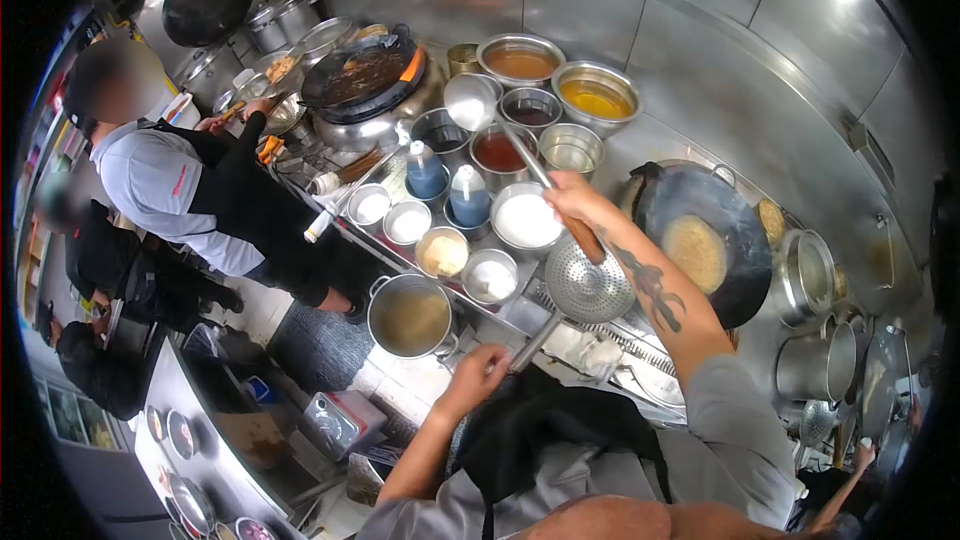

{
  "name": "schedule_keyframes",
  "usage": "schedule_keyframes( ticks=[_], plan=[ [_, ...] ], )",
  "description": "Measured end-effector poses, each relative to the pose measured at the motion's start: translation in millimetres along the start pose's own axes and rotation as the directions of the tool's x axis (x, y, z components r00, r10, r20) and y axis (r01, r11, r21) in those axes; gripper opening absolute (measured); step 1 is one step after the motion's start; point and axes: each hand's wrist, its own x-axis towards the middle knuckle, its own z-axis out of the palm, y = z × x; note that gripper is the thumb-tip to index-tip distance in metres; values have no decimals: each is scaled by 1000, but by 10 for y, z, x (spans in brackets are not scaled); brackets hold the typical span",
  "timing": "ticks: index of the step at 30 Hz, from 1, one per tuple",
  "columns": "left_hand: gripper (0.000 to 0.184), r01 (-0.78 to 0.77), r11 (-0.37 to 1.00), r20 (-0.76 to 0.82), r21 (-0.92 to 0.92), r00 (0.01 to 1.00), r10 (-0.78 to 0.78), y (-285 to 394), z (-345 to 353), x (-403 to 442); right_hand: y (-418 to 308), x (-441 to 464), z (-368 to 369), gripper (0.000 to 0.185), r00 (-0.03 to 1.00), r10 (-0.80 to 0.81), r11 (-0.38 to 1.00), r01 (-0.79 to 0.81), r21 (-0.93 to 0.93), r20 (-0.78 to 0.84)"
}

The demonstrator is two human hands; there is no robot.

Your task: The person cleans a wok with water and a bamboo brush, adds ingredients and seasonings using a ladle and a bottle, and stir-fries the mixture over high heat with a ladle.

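My right hand [572, 197] is closed round the handle of a steel ladle [471, 102], whose bowl is over the sauce pots at the upper middle. Near the bottom centre, my left hand [482, 376] is closed at the handle end of a perforated skimmer [590, 282]. The skimmer's round head lies below my right forearm. Bowls of white powder [527, 217], a red sauce pot [499, 151] and two blue-filled bottles [468, 196] stand between my hands and the back wall. On the right, a wok [742, 240] holds pale, bubbling food.
A large pot [411, 316] of cloudy liquid stands left of my left hand. Beyond it, a co-worker [180, 180] faces another wok [362, 78]. Bowls of orange [521, 62] and yellow liquid [597, 97] line the back. Stacked pots [818, 360] stand at the right.
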Motion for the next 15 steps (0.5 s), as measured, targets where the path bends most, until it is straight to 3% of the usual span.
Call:
schedule_keyframes(
  ticks=[2, 6, 9, 12, 15],
  plan=[
    [22, 103, 982, -57, 159, 994, -95, -328, -256, -242, 119, 437, 207, 11, 999, -35, 988, 31, -150, -23],
    [27, 340, 906, -110, 250, 940, -323, -714, -559, -744, 38, 817, 458, 14, 994, -111, 911, 105, -398, 9],
    [30, 433, 856, -121, 283, 901, -416, -817, -673, -930, -74, 962, 578, 16, 1000, -26, 840, 28, -541, 11],
    [31, 470, 837, -122, 281, 883, -454, -836, -762, -996, -120, 1041, 613, 16, 998, 47, 814, -8, -580, 52],
    [31, 464, 844, -135, 269, 886, -444, -881, -858, -939, 32, 1146, 572, 15, 994, 75, 908, -33, -417, 85]
  ],
)
